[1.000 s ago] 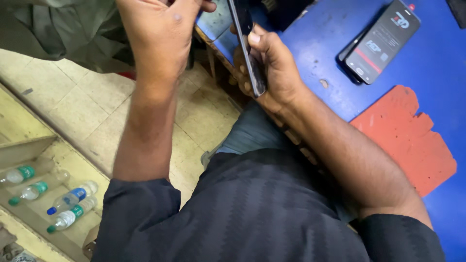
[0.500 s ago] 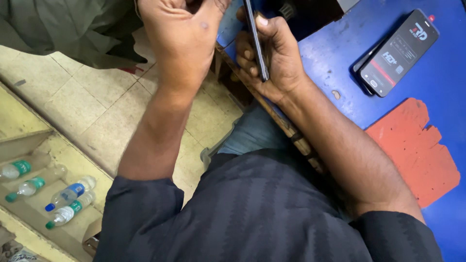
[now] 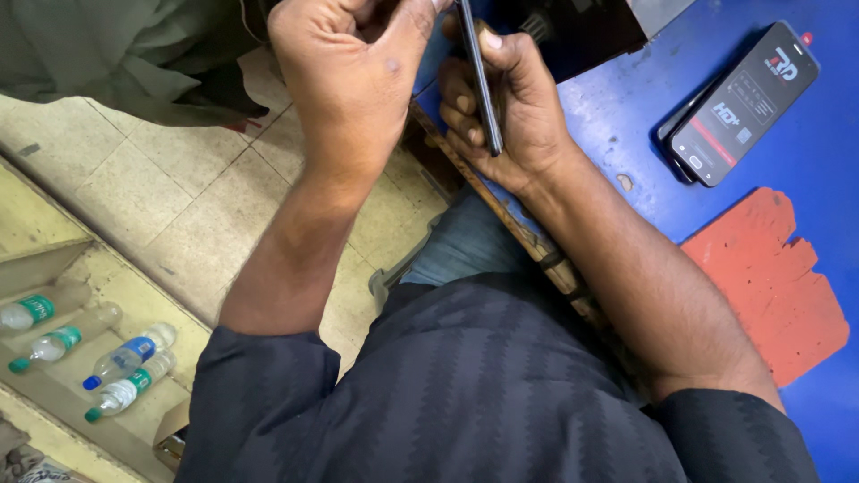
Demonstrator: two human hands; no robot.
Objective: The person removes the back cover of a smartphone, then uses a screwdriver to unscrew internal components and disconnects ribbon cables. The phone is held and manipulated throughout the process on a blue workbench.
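While the right hand (image 3: 510, 107) clamps its fingers on a thin phone (image 3: 479, 76), the left hand (image 3: 349, 80) is fisted beside it

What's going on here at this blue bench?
A seated person grips a thin dark phone edge-on in the right hand, while the left hand is curled closed against its top end. Off to the side, a second phone lies flat on the blue table near a red patch. Plastic bottles lie in a floor tray.
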